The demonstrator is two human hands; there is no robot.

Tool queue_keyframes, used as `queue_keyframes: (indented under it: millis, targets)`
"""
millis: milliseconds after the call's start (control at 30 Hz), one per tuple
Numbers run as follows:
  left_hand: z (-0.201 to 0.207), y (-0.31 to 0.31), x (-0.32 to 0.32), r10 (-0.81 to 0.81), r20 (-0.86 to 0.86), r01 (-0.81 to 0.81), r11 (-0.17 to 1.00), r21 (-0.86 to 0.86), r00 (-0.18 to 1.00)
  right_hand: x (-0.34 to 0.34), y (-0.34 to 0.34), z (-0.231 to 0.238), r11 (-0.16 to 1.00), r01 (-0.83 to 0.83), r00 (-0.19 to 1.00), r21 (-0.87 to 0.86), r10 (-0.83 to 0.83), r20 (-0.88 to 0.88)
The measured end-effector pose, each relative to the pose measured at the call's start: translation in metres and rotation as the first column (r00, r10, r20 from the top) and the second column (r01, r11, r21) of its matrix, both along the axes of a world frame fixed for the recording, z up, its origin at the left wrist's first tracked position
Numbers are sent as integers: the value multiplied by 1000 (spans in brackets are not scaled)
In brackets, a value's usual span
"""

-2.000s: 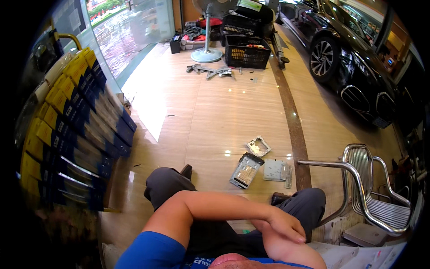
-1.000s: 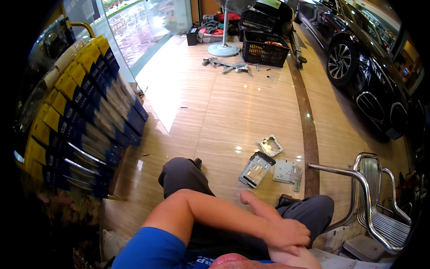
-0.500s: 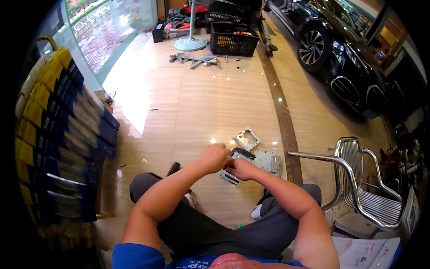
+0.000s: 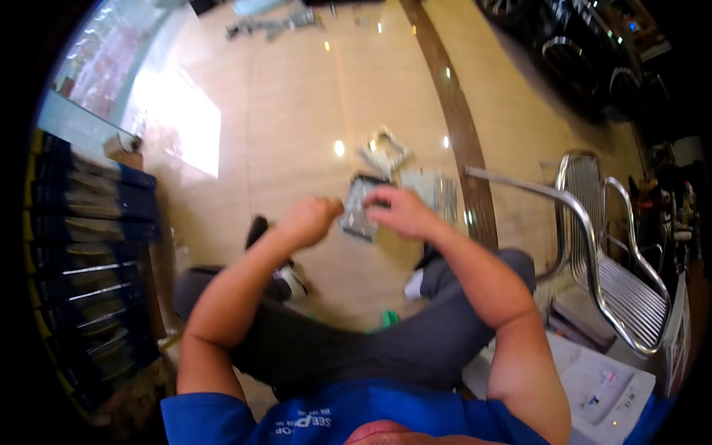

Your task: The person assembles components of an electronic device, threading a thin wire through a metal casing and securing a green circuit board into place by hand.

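Note:
A grey, flat metal unit [image 4: 360,222] with a dark part at its far end lies on the floor in front of me. My left hand [image 4: 311,221] is just left of it, apart from it, with fingers drawn together. Whatever those fingers pinch, if anything, is too small and blurred to make out. My right hand [image 4: 406,212] reaches over the unit's right edge, thumb and fingers apart; whether they touch it is unclear. Beyond the unit lies a pale square frame [image 4: 399,157] with an opening in it. A flat silver plate [image 4: 424,188] lies to the right.
A chrome chair [image 4: 619,285] stands at the right, its bent tube reaching toward the parts. Blue boxes [image 4: 111,215] are stacked at the left. Metal pieces [image 4: 274,24] lie far off, and a dark car [image 4: 571,59] stands far right. Something green [image 4: 387,320] is between my legs.
The view has tipped downward. My hands were close together at the unit; the left one has drawn away to the left, and the right one now lies over the unit's right side.

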State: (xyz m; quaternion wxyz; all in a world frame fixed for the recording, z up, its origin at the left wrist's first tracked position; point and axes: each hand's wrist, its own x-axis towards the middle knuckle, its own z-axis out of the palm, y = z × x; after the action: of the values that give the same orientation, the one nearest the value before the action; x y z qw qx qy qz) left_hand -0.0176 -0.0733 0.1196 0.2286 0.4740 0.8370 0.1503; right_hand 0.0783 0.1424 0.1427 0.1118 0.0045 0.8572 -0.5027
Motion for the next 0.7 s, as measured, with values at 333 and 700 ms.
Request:
queue_keyframes:
  millis: [333,700]
  targets:
    - [-40,24,9,-52,134,101,914,-393,990,1,18,-41,973,154,983,170,-168,76]
    - [-47,19,27,-197,153,241,894,-377,968,41,17,-77,904,-92,996,417,93,20]
